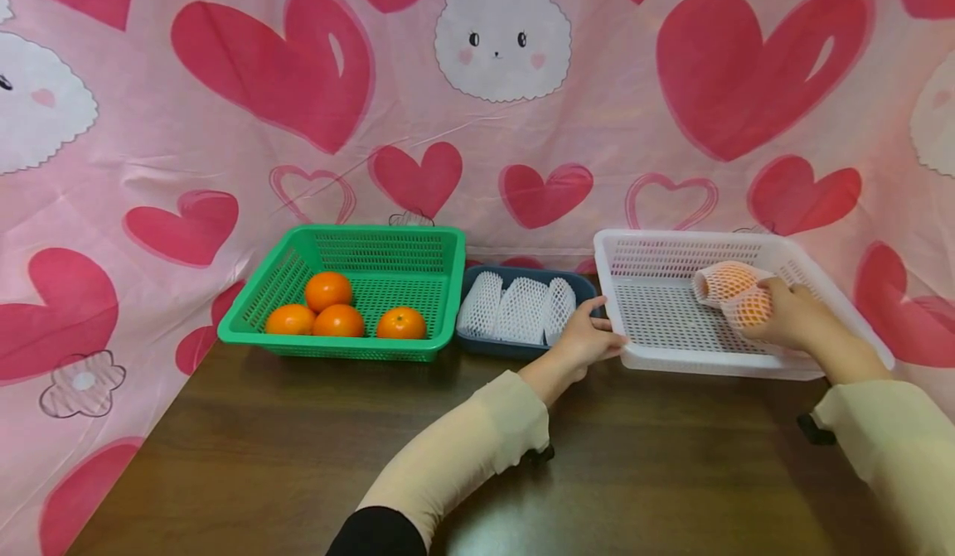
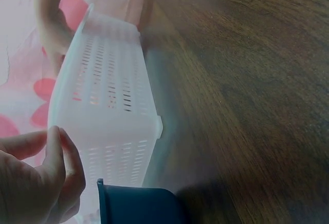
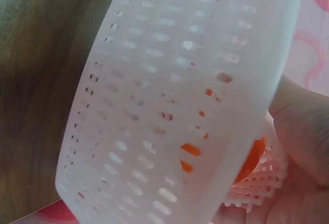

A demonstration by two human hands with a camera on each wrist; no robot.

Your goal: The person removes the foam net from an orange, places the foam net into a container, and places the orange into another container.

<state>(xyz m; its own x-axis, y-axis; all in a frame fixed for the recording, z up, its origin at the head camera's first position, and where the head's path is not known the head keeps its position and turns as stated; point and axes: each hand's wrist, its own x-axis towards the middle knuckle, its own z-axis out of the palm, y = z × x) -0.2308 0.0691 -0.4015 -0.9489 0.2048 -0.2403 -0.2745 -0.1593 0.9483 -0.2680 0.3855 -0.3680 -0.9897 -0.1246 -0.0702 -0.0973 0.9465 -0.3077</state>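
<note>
Pale sleeves (image 1: pixel 462 436) stretch over a dark wooden table (image 1: pixel 671 456) as a person's right hand (image 1: pixel 794 316) grips a net-wrapped orange (image 1: pixel 744 307) inside a white basket (image 1: pixel 716 363), beside a second wrapped fruit (image 1: pixel 719 279). The left hand (image 1: pixel 582 342), fingers apart, touches the basket's near-left corner. Next to it, a dark blue tray (image 1: pixel 507 348) holds white foam nets (image 1: pixel 521 309); at left, four bare oranges (image 1: pixel 338 321) sit in a green basket (image 1: pixel 336 343) before a heart-print backdrop (image 1: pixel 545 195).

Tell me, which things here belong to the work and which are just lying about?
Seem part of the work:
right hand, holding a netted orange
left hand, touching the white basket
another netted orange
four bare oranges in the green basket
white foam nets in the dark tray

Seem just surroundings:
brown table underneath
pink heart-printed cloth behind
</note>
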